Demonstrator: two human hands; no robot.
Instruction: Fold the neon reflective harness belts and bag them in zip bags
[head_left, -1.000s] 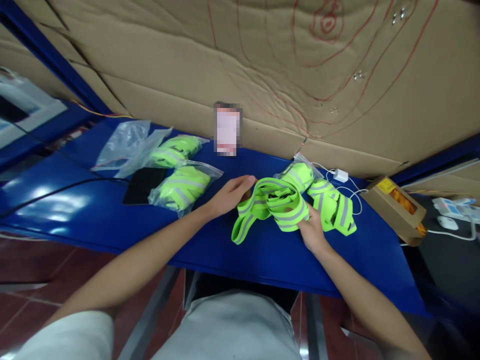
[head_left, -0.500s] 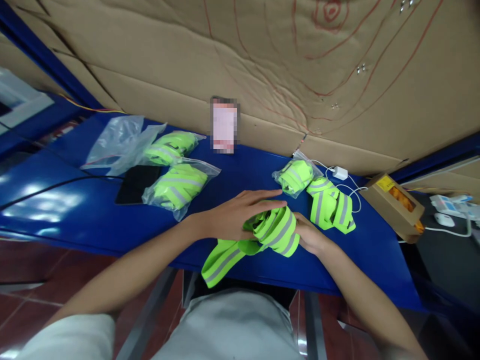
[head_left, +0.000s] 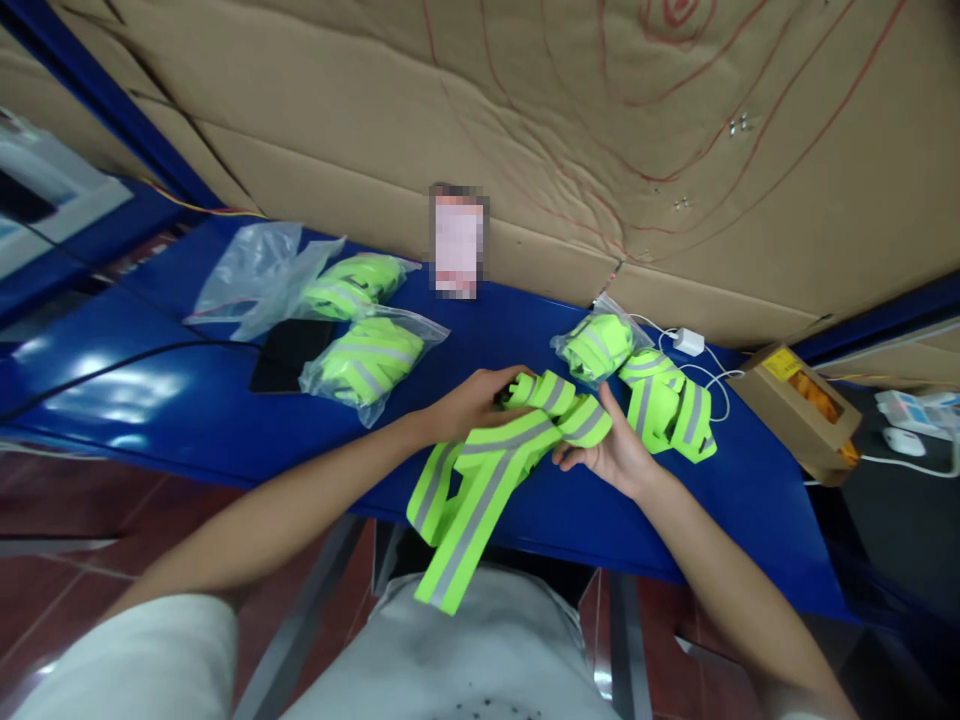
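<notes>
A neon-yellow reflective strap with a grey stripe is bunched between my hands over the table's front part. My left hand grips the bundle from its left side, with its fingertips partly hidden behind the loops. On the right side, my right hand holds the loops, thumb raised along them and fingers curled below. Loose lengths hang down past the table edge in front of my shirt. Just beyond my right hand lie another folded reflective strap and a bagged strap.
On the left of the blue table are bagged straps, empty plastic bags and a black flat object. A cardboard box and a white charger with cable stand right. A cardboard panel rises behind.
The bundle between my hands has loosened and spread, and a longer end now hangs toward me. My left hand has drawn back from over the top to its left side.
</notes>
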